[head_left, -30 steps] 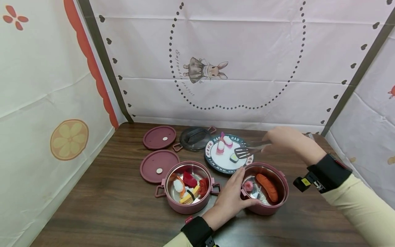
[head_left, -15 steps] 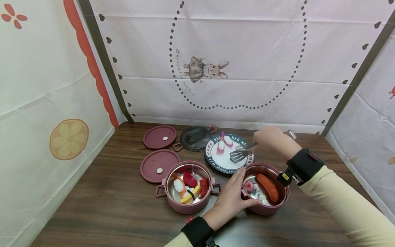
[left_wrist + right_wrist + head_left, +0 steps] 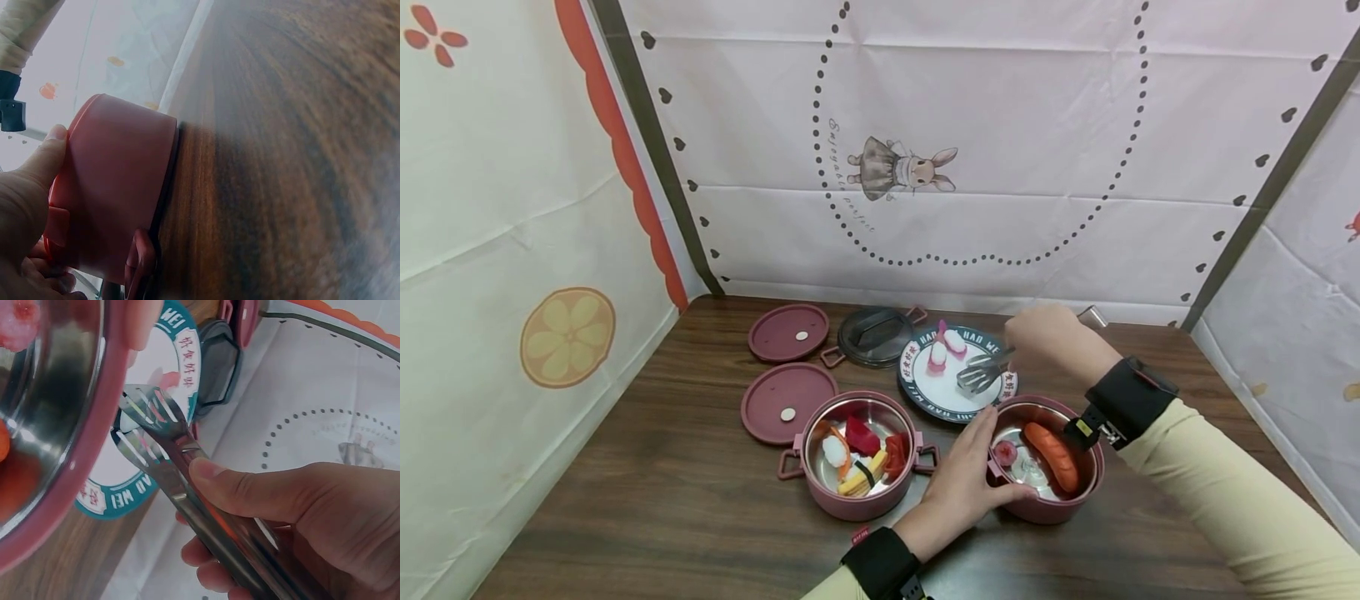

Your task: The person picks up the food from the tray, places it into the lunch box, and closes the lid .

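Note:
My left hand (image 3: 958, 483) holds the side of the right pink pot (image 3: 1051, 512), thumb and fingers spread around its rim. Inside that pot lie a toy sausage (image 3: 1048, 454) and a small pink round piece (image 3: 1004, 453). In my right hand (image 3: 1047, 337) are metal tongs (image 3: 181, 495) with slotted ends, lowered over the white plate (image 3: 934, 392) with a dark patterned rim. The right wrist view shows the tong ends either side of a small white-and-dark toy roll (image 3: 127, 422), mostly hidden by them. Pink-and-white toy sushi (image 3: 937, 357) lies farther back on the plate.
A second pink pot (image 3: 859, 506) with several toy foods stands at left, its handle near my left hand. Two pink lids (image 3: 787, 333) and a black lid (image 3: 872, 340) lie behind it. Patterned cloth walls (image 3: 1037, 150) enclose the wooden table (image 3: 685, 483).
My right hand has moved left with the tongs, and their ends have come down over the small roll on the plate. The ends have drawn closer together. The left hand stays put.

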`<state>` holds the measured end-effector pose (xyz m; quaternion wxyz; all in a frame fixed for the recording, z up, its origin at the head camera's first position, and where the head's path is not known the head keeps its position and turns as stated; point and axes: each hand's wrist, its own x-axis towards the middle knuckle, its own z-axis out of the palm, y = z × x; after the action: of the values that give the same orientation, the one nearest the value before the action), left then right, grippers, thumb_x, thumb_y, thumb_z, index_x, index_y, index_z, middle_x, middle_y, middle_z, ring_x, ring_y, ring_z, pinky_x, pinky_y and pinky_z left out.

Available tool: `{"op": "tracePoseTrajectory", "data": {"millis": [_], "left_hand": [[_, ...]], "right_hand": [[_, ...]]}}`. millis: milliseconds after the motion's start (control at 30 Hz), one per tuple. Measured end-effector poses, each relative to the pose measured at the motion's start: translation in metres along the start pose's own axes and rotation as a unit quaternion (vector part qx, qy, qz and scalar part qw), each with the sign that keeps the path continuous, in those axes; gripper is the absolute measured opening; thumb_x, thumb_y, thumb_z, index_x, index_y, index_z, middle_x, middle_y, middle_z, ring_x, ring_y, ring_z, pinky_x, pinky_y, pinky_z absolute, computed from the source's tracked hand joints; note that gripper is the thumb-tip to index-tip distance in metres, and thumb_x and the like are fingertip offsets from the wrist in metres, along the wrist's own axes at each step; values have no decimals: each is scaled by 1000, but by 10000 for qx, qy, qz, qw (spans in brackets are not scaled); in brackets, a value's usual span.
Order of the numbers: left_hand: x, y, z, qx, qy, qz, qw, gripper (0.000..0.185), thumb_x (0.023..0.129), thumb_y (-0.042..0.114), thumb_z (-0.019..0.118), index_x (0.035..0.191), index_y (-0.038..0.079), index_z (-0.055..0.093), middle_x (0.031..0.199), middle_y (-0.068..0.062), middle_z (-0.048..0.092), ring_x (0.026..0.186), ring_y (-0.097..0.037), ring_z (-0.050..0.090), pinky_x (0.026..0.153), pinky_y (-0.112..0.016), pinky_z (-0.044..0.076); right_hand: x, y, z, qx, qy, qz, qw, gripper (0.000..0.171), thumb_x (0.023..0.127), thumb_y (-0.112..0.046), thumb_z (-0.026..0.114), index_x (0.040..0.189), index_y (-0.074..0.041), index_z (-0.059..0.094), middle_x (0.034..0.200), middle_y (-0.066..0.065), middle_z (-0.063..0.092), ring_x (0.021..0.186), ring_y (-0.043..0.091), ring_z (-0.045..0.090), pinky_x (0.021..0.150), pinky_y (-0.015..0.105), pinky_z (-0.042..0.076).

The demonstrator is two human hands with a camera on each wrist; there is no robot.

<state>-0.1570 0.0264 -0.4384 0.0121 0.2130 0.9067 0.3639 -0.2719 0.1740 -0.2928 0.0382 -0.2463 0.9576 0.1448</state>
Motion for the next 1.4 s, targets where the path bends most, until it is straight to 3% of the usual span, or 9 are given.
{"op": "tracePoseTrajectory", "data": {"millis": [267, 633, 1000, 1200, 1400], "left_hand": [[0, 0, -1, -54, -12, -43, 10000, 104, 79, 53, 79, 159, 14, 25, 165, -5, 27, 151, -22, 31, 119, -44, 36], [-1, 1, -2, -86, -84, -180, 9998, 104, 79, 53, 79, 159, 16, 24, 166, -3, 27, 151, -20, 30, 119, -45, 36], [0, 2, -1, -64, -90, -146, 9998, 103, 80, 53, 79, 159, 16, 24, 166, -3, 26, 151, -20, 30, 120, -44, 35], [0, 1, -1, -126, -88, -153, 9998, 103, 80, 52, 79, 159, 15, 25, 166, -4, 27, 151, -22, 30, 119, -46, 35], [-1, 2, -1, -145, -89, -152, 9997, 101, 81, 50, 79, 159, 15, 25, 166, -4, 27, 151, -22, 30, 119, -46, 35]], "right_hand": [[-19, 6, -18, 108, 279, 29, 9995, 16, 77, -28, 82, 76, -17, 71, 75, -1, 68, 65, 16, 58, 61, 37, 55], [-49, 16, -40, 396, -161, 179, 9989, 15, 80, -30, 79, 74, -20, 69, 75, -3, 66, 67, 15, 52, 58, 33, 47], [-81, 20, -53, 615, -517, 393, 9960, 17, 74, -26, 78, 64, -23, 64, 66, -5, 52, 63, 16, 43, 55, 30, 31], [-88, 14, -55, 690, -912, 353, 9928, 32, 75, -25, 77, 54, -23, 52, 57, -9, 38, 56, 11, 35, 51, 26, 25], [-89, 16, -57, 1427, -1691, 226, 9750, 45, 82, -23, 73, 51, -23, 40, 49, -9, 37, 47, 7, 36, 48, 20, 24]]}}
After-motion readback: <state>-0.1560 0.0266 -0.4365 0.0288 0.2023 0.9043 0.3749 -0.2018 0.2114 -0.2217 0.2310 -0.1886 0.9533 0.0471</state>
